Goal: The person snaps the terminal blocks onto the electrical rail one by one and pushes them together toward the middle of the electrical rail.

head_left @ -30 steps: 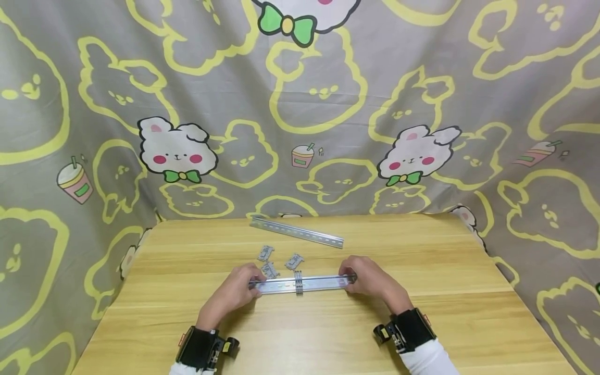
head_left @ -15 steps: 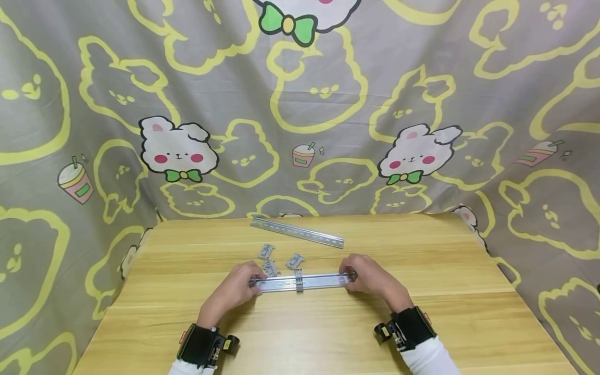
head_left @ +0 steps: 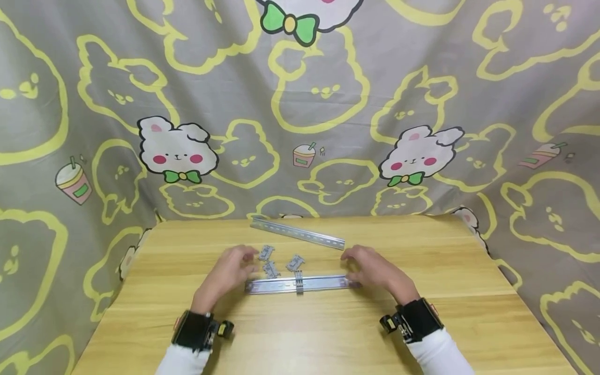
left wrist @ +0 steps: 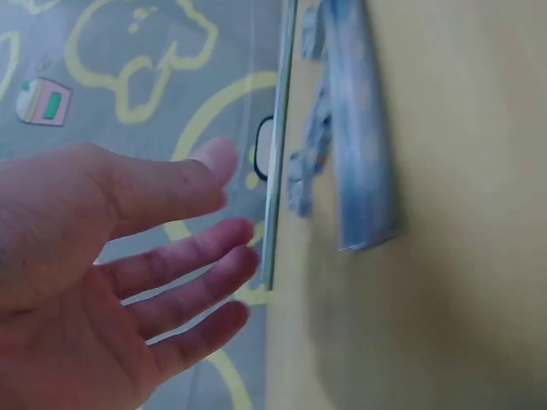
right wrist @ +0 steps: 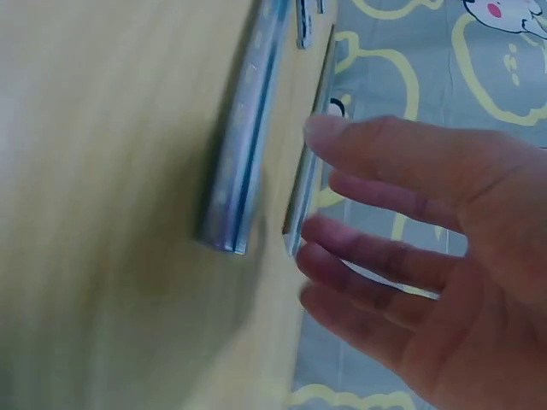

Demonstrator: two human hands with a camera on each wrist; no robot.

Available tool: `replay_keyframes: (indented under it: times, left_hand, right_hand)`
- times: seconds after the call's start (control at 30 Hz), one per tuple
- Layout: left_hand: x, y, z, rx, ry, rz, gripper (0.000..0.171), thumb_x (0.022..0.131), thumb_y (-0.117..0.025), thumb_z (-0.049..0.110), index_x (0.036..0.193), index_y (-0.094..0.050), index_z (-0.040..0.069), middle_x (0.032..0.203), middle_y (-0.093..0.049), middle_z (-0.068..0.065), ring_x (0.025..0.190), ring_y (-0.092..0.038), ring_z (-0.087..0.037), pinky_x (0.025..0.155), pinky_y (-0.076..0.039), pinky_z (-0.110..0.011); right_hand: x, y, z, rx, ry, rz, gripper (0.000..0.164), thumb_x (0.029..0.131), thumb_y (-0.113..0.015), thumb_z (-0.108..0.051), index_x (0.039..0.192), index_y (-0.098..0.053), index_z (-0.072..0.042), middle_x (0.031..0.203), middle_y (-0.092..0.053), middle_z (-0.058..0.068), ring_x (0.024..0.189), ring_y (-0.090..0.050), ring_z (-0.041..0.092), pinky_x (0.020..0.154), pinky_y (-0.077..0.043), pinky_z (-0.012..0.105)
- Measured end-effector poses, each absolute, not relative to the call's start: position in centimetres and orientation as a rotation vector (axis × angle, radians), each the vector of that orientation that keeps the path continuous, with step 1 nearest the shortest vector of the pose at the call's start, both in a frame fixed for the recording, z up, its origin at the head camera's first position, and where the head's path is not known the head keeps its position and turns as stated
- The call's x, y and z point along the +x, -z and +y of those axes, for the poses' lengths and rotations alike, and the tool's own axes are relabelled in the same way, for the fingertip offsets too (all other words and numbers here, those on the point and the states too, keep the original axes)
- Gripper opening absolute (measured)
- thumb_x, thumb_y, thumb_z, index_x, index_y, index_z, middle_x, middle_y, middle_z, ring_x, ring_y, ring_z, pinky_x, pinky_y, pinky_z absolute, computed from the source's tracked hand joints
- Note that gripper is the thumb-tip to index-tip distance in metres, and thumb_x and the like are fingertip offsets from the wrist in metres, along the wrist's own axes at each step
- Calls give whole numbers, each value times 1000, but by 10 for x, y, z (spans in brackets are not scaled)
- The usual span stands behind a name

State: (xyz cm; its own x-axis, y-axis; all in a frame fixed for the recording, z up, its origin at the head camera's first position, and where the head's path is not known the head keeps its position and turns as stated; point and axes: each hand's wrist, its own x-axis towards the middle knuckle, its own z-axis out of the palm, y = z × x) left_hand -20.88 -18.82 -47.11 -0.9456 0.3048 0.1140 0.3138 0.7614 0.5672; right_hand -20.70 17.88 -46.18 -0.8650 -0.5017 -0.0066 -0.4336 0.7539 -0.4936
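A slotted metal DIN rail lies crosswise on the table with several small grey terminal-block-like pieces clipped side by side near its middle. My left hand hovers beyond its left end, fingers loosely bent and holding nothing; the left wrist view shows the rail apart from the fingertips. Over the right end my right hand is likewise off the rail, thumb and fingers spread apart. Behind the rail lie loose flat grey plastic pieces, two of them close to my left fingertips.
A second slotted DIN rail lies at a slant near the back of the wooden table. Behind the table's far edge hangs a grey curtain with cartoon rabbits, which also closes in both sides.
Both hands have let go of the near rail's ends and lifted away, the left hand moving outward and back. The rail now rests on the table, its ends uncovered.
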Motion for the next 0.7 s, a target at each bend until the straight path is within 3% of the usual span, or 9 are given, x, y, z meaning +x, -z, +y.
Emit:
replay_keyframes:
  times: [0.1, 0.17, 0.37, 0.5, 0.7]
  left_hand:
    - [-235, 462, -191, -618, 868, -2902, 42, 85, -71, 2, 125, -63, -1, 122, -63, -22, 110, -59, -37, 95, -52, -49]
    - [-252, 460, -192, -676, 775, -2886, 39, 89, -67, 3, 127, -62, 0, 128, -60, -22, 109, -59, -37, 95, -51, -50]
    - [-293, 472, -192, -752, 562, -2842, 44, 83, -62, -12, 125, -65, 1, 132, -57, -24, 116, -54, -37, 101, -47, -51]
    - [-311, 482, -187, -790, 535, -2833, 50, 78, -64, -15, 125, -65, 0, 126, -60, -21, 115, -54, -36, 101, -46, -49]
    - [-324, 486, -182, -787, 456, -2869, 45, 80, -69, -10, 123, -66, 1, 115, -63, -17, 106, -57, -33, 97, -49, -48]
  right_hand:
    - [-219, 458, 172, -797, 691, 2881, 45, 80, -78, -11, 121, -64, 1, 119, -62, 16, 109, -58, 33, 93, -52, 47]
    - [-227, 459, 166, -860, 657, 2901, 46, 81, -77, -10, 123, -62, 3, 121, -60, 18, 110, -57, 34, 95, -51, 47]
    - [-244, 464, 150, -871, 576, 2902, 53, 81, -75, -9, 129, -58, 4, 124, -56, 22, 112, -54, 35, 96, -50, 47]
    - [-252, 466, 147, -787, 536, 2943, 55, 80, -76, -9, 130, -57, 3, 123, -55, 21, 112, -52, 36, 97, -49, 46]
    - [-265, 471, 140, -762, 550, 2941, 55, 77, -74, -3, 129, -58, 4, 119, -54, 23, 108, -50, 37, 91, -50, 47]
